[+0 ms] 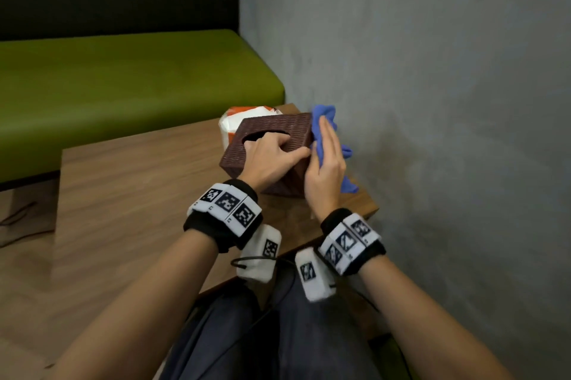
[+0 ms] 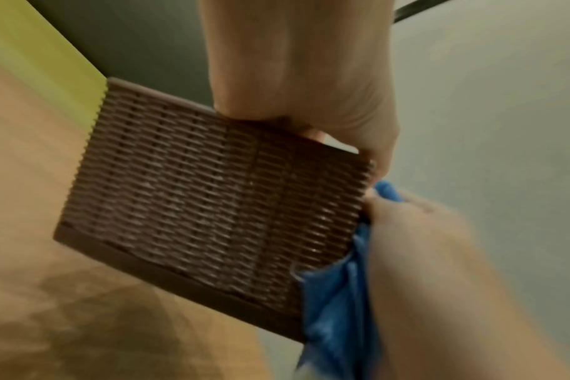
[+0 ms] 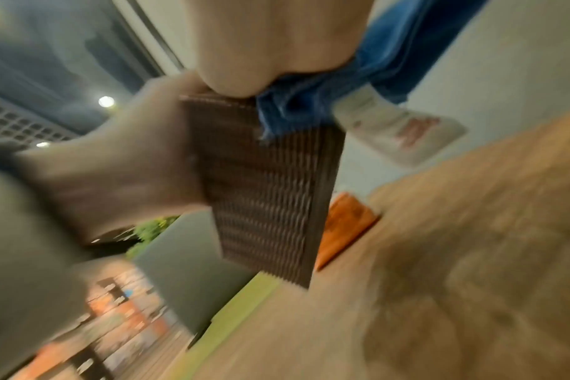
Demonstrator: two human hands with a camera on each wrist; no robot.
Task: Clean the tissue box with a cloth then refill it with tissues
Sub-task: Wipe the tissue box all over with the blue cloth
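Note:
The brown woven tissue box [image 1: 278, 127] is tilted up on one edge at the table's far right corner. My left hand [image 1: 272, 157] grips it from above, fingers hooked into the oval slot and thumb along the near edge. A blue cloth [image 1: 324, 115] lies against the box's right side, and my right hand [image 1: 326, 163] presses it there with straight fingers. The left wrist view shows the box's woven side [image 2: 212, 200] with the cloth [image 2: 335, 295] bunched at its right edge. A white and orange tissue pack [image 1: 230, 123] lies just behind the box.
The wooden table [image 1: 139, 194] stretches left of the box. A grey wall [image 1: 432, 70] stands close on the right, just beyond the cloth. A green bench [image 1: 123, 86] runs behind the table. My knees sit below the table's near edge.

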